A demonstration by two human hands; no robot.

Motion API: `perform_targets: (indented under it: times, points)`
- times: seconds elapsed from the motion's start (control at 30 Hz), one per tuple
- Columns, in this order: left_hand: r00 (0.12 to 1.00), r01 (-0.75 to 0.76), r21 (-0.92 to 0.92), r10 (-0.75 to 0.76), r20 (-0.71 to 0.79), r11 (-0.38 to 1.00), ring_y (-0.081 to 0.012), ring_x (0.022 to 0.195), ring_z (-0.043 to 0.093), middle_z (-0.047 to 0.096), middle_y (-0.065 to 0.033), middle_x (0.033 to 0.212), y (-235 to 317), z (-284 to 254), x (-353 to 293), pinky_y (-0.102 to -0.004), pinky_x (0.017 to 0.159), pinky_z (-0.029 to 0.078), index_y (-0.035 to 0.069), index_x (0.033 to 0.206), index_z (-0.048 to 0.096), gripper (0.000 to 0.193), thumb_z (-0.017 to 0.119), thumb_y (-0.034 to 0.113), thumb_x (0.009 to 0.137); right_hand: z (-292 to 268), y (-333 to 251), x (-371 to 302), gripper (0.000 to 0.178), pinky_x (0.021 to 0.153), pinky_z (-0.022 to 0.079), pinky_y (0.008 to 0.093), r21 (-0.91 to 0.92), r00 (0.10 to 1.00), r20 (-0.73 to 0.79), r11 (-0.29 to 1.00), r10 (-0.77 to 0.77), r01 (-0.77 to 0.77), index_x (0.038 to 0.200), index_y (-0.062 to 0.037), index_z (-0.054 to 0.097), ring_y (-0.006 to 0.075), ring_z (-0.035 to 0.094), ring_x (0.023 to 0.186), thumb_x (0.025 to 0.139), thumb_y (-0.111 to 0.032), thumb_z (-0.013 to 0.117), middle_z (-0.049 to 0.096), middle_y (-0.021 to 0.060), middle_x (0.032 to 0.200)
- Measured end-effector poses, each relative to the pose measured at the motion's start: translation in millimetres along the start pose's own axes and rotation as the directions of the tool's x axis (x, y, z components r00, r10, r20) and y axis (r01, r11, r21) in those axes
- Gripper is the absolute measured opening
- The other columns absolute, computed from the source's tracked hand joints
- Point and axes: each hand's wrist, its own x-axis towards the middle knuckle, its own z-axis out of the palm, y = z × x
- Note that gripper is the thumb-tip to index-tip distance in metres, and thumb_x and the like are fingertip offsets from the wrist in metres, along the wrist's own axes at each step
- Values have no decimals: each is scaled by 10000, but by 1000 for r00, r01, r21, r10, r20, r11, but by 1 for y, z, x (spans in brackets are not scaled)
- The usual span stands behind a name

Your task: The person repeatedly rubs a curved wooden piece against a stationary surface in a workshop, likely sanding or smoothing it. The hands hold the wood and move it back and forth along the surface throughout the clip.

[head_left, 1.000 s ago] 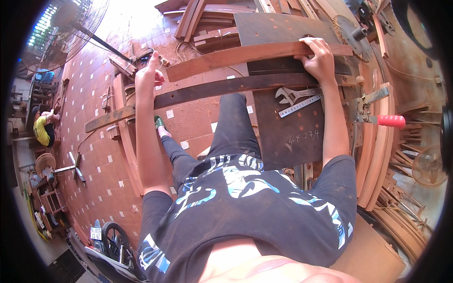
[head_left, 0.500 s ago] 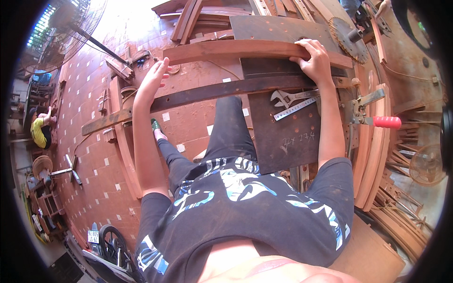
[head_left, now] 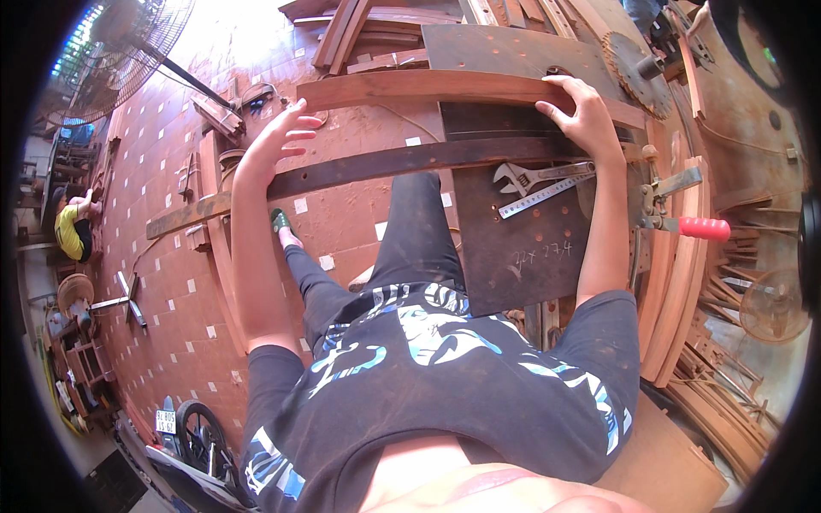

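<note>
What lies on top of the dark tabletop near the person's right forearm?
An adjustable wrench and a pale measuring strip lie on the tabletop, with pale handwritten marks nearer the body. Whatever the right forearm covers can't be seen.

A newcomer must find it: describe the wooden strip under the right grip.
Start at the dark tabletop. Two long pieces stretch left from there; the wooden strip is the farther one, under the right grip. Its reddish-brown colour sets it apart from the nearer, mostly near-black bar.

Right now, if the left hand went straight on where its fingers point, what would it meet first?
The left hand would probably meet the reddish-brown plank, near its left end; depth is unclear here.
</note>
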Motion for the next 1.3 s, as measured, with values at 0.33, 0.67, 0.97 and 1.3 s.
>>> perform_targets:
  times: [0.33,0.67,0.97,1.3]
  points:
    - [997,-75,20,75,-7,997,-168,1095,651,650,-85,1294,0,3,-10,-343,946,488,75,1412,562,760,664,648,924,-2,5,-2,314,1004,507,397,169,984,169,981,63,-92,1175,-42,599,322,678,1139,923,-160,744,709,167,1204]
    - [989,-122,-14,123,81,992,-132,1076,646,646,-46,1280,-16,-9,-6,-301,896,486,79,1444,539,772,770,552,879,-2,4,-4,494,1055,464,439,105,983,179,994,-48,29,1306,-81,650,366,624,1197,818,-41,717,700,193,1215]
    - [977,-206,53,208,-43,977,-114,1082,616,660,-63,1249,-22,-1,-10,-294,906,473,4,1426,529,786,849,414,837,7,7,-6,576,1094,452,429,53,985,89,988,-148,143,1332,-141,666,322,587,1234,780,14,722,679,125,1264]
    - [987,-160,-82,160,-4,984,-118,1056,581,622,-26,1142,-10,-1,-18,-308,884,519,40,1239,634,521,688,483,969,3,5,-6,587,1118,446,428,25,986,114,992,-123,121,1326,-159,664,308,596,1241,761,-30,757,681,112,1273]
